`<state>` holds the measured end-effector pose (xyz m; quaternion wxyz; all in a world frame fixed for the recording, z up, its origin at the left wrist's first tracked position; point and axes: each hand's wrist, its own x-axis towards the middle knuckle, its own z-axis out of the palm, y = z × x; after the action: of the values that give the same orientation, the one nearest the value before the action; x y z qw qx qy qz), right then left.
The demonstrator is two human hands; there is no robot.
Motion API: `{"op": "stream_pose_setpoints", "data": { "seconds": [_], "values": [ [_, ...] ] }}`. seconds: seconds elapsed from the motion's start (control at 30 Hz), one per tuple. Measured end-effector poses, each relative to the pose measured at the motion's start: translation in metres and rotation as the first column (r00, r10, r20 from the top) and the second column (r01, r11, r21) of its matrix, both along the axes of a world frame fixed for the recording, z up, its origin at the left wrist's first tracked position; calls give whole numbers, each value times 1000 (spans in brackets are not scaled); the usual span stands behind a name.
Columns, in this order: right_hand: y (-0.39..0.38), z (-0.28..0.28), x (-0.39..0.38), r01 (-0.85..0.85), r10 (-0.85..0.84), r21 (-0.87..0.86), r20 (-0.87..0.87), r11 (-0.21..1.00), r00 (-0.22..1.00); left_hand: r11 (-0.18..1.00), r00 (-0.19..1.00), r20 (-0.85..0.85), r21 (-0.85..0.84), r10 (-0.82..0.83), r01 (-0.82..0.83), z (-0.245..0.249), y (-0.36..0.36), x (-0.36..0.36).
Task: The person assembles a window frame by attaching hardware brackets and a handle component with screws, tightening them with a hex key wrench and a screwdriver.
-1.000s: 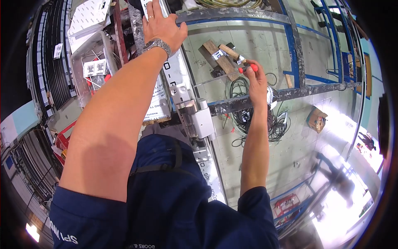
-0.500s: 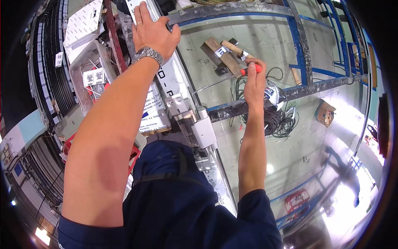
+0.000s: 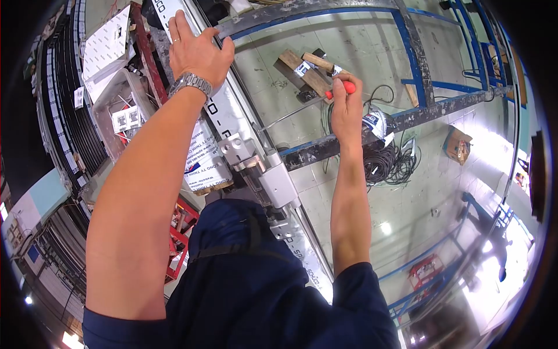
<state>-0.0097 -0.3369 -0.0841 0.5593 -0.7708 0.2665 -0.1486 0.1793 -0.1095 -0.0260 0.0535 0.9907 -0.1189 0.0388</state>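
My left hand, with a metal watch at the wrist, lies spread on a long white profile covered in printed film. In my right hand is a screwdriver with a red handle. Its long shaft points left and down, and the tip is by the profile's right edge, just above a silver metal fixture. Whether the tip touches the profile I cannot tell. The fixture sits on the profile in front of my body.
A blue metal frame with dark, stained bars extends to the right. Beyond it on the floor are wood pieces, coiled black cables and a cardboard box. At the left are a grey bin and stacked dark profiles.
The whole view has shifted slightly, with both hands and the profile now further left. My left hand stays spread on the profile, and the screwdriver remains in my right hand.
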Motion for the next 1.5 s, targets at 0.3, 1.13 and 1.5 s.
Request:
{"op": "stream_pose_setpoints", "data": {
  "seconds": [0.3,1.13,1.5],
  "values": [
    [-2,5,2,-9,7,-49,-48,999,999,1000,1000,-10,2,6,-6,0,0,0],
    [2,19,4,-12,-6,-159,-110,987,994,1000,1000,12,-7,-25,25,-4,2,3],
    [9,17,2,94,-88,-107,64,990,994,1000,1000,-9,18,-7,7,-1,0,2]
  ]
}}
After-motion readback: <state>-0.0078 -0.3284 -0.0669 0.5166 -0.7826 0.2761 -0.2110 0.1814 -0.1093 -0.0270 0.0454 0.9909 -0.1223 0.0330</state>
